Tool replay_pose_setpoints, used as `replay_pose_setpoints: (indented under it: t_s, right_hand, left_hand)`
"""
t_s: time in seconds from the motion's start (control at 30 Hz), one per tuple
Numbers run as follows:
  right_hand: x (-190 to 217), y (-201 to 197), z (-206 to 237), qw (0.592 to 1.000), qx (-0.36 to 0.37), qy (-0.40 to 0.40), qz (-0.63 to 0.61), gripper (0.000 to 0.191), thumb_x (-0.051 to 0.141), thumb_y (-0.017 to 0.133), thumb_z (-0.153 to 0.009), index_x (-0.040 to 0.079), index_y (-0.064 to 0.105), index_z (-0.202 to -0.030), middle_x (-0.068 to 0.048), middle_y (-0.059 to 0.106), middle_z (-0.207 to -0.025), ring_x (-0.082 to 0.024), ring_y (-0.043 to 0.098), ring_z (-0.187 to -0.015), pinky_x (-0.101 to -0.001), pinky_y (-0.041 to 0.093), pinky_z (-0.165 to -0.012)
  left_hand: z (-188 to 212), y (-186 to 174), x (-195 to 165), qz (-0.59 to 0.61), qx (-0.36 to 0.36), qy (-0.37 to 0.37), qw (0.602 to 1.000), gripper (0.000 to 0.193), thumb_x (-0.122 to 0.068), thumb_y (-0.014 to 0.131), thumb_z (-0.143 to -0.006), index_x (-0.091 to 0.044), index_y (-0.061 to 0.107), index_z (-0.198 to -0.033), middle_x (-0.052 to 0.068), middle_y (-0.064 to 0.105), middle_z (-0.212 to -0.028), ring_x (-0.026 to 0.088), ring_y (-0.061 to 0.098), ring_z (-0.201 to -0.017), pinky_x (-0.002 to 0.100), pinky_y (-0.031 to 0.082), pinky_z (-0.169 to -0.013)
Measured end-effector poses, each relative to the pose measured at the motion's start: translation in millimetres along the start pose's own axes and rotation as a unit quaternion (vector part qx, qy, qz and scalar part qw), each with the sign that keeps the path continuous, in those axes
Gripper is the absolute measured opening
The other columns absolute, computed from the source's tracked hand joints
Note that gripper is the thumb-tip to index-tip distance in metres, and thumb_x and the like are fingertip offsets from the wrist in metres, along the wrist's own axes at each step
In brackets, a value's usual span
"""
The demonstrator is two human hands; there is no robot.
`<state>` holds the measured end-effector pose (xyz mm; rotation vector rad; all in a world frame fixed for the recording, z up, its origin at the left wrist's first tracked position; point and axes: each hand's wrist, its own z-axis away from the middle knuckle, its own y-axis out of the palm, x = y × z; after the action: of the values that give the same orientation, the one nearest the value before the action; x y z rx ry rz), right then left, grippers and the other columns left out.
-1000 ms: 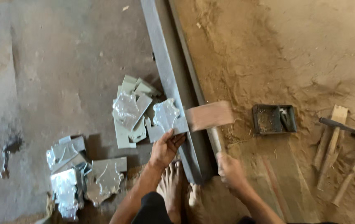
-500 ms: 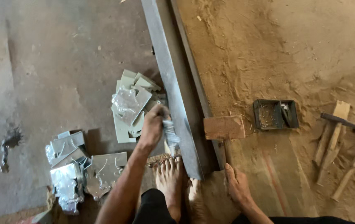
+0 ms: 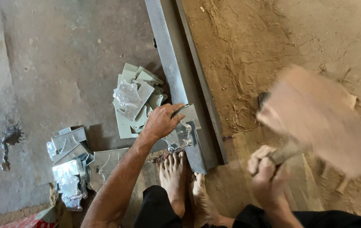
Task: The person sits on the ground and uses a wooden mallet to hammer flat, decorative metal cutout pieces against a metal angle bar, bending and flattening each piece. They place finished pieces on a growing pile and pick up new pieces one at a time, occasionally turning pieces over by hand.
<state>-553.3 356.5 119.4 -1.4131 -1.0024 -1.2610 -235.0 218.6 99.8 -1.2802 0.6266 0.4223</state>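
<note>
On the steel beam (image 3: 170,63), hands (image 3: 161,122) pin a plate (image 3: 187,128).

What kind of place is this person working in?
Probably a small metalwork shop with a bare floor. A long steel beam lies on the ground, piles of cut metal plates sit beside it, and the right hand swings a wooden mallet over sandy dirt.

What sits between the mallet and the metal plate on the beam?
Nothing visible except the left hand itself, whose fingers press the metal plate onto the beam. The blurred mallet is in the right hand.
</note>
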Motion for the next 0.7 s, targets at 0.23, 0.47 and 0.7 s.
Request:
replay_pose_setpoints:
  t_s: [0.23, 0.47, 0.7]
  right_hand:
    - [-38.3, 22.4, -15.6, 0.964, 0.065, 0.205, 0.154, 0.031, 0.03, 0.047, -0.105, 0.006, 0.059, -0.09, -0.001, 0.049, -0.061, -0.016, 0.042, -0.051, -0.0399, 0.036, -0.045]
    - [-79.7, 26.2, -16.9, 0.962, 0.145, 0.174, 0.153, 0.049, 0.044, 0.049, -0.107, 0.004, 0.063, -0.081, -0.001, 0.051, -0.065, -0.013, 0.047, -0.059, -0.0315, 0.042, -0.05]
    - [-127.9, 13.0, -18.6, 0.933, 0.127, 0.287, -0.179, 0.05, 0.056, 0.047, -0.114, 0.014, 0.058, -0.091, 0.001, 0.051, -0.069, -0.012, 0.047, -0.054, -0.0299, 0.041, -0.049]
  left_hand:
    - [-1.9, 10.4, 11.7, 0.041, 0.011, -0.012, 0.999, 0.045, -0.038, 0.069, -0.094, -0.01, 0.07, -0.129, 0.018, 0.074, -0.114, 0.034, 0.073, -0.1, 0.044, 0.056, -0.091]
    - [-2.4, 15.4, 27.0, 0.089, -0.004, -0.003, 0.996, 0.048, -0.038, 0.072, -0.091, -0.006, 0.07, -0.127, 0.02, 0.072, -0.123, 0.035, 0.07, -0.113, 0.041, 0.055, -0.096]
    - [-3.1, 23.4, 26.9, 0.094, -0.023, 0.042, 0.994, 0.045, -0.037, 0.073, -0.092, -0.008, 0.071, -0.126, 0.019, 0.072, -0.126, 0.035, 0.069, -0.117, 0.041, 0.053, -0.101]
